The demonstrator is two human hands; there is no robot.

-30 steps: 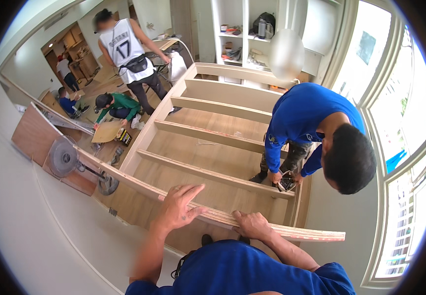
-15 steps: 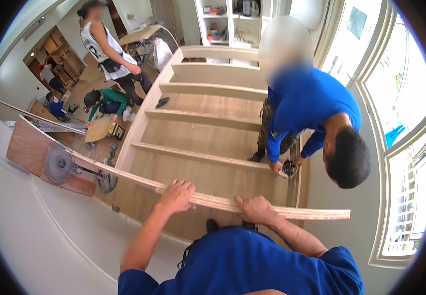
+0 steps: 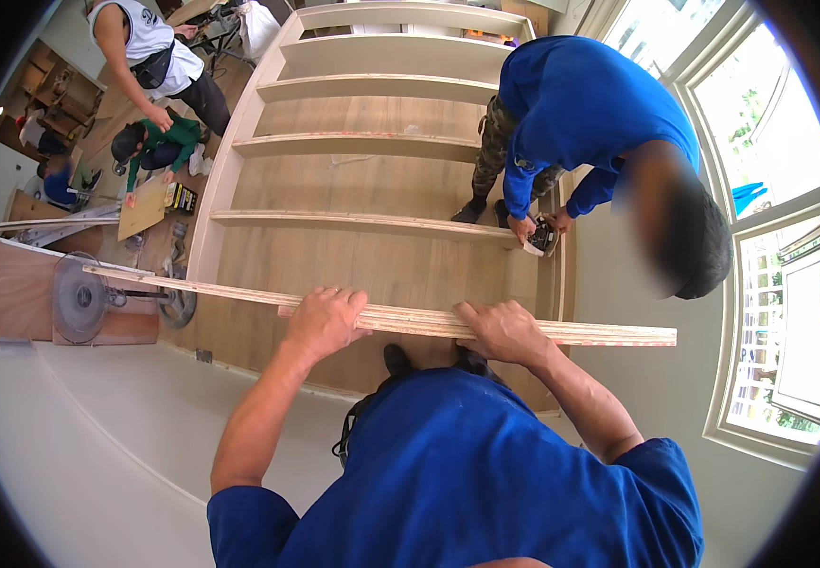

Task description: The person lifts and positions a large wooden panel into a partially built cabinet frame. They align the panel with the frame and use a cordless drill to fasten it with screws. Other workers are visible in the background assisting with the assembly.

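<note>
A bundle of long, narrow plywood strips [image 3: 410, 320] lies crosswise in front of my body, its layered edges showing. One strip reaches farther left than the rest. My left hand [image 3: 325, 325] is closed over the strips left of the middle, fingers on the far side. Toward the right part, my right hand [image 3: 504, 332] grips the same strips, its thumb along the top. The undersides of the strips and some fingertips are hidden. Beyond them is a large cream frame with several crosspieces [image 3: 353, 220] over the wooden floor.
At right, a co-worker in a blue shirt [image 3: 590, 104] bends over the frame's corner with a power tool [image 3: 542, 235]. A standing fan [image 3: 80, 295] is by the strips' left end. Farther left are a person in green [image 3: 159, 142] and one standing [image 3: 159, 57]. Windows [image 3: 779, 312] line the right wall.
My view has tilted, so the frame and people appear higher in the picture. Both hands keep their hold on the plywood strips. The co-worker at right still bends over the tool.
</note>
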